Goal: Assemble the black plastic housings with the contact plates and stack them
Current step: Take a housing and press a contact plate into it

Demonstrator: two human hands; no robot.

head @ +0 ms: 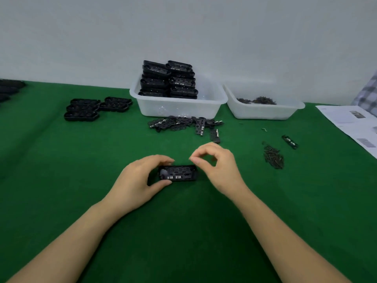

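A black plastic housing point(179, 173) lies on the green table in front of me, with a contact plate and its silvery tabs showing inside. My left hand point(140, 176) grips the housing's left end between thumb and fingers. My right hand point(216, 166) hovers at the housing's right end, fingers curled, thumb and forefinger close together; I see nothing between them. Loose contact plates point(183, 124) lie in a heap further back. Assembled housings point(95, 108) sit stacked at the left.
A white tub point(179, 108) holds several stacked black housings. A second white tub point(263, 111) to its right holds small dark parts. A pile of dark screws point(273, 156), one stray plate point(289, 142) and printed sheets point(350, 123) lie at the right.
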